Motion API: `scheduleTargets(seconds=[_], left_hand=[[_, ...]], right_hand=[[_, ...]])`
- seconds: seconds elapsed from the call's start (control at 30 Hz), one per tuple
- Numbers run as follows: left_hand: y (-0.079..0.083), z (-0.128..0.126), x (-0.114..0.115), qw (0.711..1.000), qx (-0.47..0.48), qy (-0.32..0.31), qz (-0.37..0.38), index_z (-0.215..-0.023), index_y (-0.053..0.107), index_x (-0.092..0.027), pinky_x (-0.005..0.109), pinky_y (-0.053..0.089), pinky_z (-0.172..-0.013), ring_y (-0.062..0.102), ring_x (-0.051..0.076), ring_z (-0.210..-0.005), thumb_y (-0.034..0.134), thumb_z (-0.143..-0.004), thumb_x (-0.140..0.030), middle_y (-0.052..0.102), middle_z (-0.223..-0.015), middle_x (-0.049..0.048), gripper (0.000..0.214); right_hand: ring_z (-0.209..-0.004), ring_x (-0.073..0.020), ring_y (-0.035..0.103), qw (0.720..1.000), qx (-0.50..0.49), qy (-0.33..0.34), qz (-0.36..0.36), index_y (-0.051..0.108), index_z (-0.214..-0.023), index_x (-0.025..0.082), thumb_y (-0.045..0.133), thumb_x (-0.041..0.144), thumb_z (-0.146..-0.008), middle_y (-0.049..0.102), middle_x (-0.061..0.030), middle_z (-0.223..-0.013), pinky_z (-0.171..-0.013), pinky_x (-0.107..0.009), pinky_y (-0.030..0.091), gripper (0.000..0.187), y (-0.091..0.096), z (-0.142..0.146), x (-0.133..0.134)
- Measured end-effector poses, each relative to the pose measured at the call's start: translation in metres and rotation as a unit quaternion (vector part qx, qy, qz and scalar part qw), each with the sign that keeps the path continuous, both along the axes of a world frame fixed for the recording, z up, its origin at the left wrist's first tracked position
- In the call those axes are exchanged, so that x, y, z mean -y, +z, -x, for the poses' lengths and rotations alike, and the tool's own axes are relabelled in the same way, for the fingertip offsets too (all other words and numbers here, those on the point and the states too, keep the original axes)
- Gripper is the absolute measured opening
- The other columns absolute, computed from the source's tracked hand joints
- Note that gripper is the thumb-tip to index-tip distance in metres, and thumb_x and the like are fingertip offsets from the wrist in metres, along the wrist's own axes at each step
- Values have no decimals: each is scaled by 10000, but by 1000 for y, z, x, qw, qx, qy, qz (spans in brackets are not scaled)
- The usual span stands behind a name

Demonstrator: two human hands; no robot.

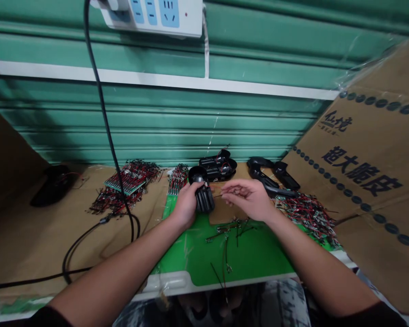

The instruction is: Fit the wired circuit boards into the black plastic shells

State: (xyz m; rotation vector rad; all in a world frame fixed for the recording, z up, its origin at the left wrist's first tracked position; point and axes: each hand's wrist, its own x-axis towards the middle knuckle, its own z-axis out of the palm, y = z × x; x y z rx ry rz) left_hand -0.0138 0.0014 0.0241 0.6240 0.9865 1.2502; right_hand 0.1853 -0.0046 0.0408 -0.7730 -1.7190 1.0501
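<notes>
In my left hand is a black plastic housing, with a round cup at its far end and long ribbed slots toward me. My thumb presses on it. My right hand is just to the right, fingers pinched together, with a thin wire showing at the fingertips, its end close to the housing. Below my hands, several loose wires with small metal contacts lie on the green board. More black housings, some with red wires, are stacked behind my left hand.
Piles of wired circuit boards lie at left, with a smaller bundle nearer the middle. Right are a wire heap, black casings and a cardboard box. A black cable hangs from the power strip.
</notes>
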Motion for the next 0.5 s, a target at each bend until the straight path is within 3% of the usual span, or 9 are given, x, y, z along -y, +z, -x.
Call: scheduleTargets(seconds=[0.13,0.27,0.5], left_hand=[[9,2,4,997,34,-58,37,-896,682,-145,285,534,-477,675,182,-539,741,-778,-502,752,-764,66,381],[15,3,8,995,40,-88,25,-912,675,-159,277,520,-454,662,177,-528,795,-735,-540,732,-740,48,437],[10,2,12,994,-34,-103,-17,-884,651,-150,294,518,-490,647,183,-563,843,-571,-320,723,-780,43,405]], right_hand=[[-627,-172,734,998,-46,-24,45,765,-1016,170,861,412,-841,773,-50,-786,-601,-311,644,314,1,1,-4],[-661,-190,753,994,-73,-48,72,745,-973,156,882,407,-813,777,-64,-782,-610,-310,637,327,1,0,-9],[-613,-162,692,995,-36,-92,27,772,-939,168,835,357,-868,743,-37,-713,-600,-297,574,212,-4,-7,-15]])
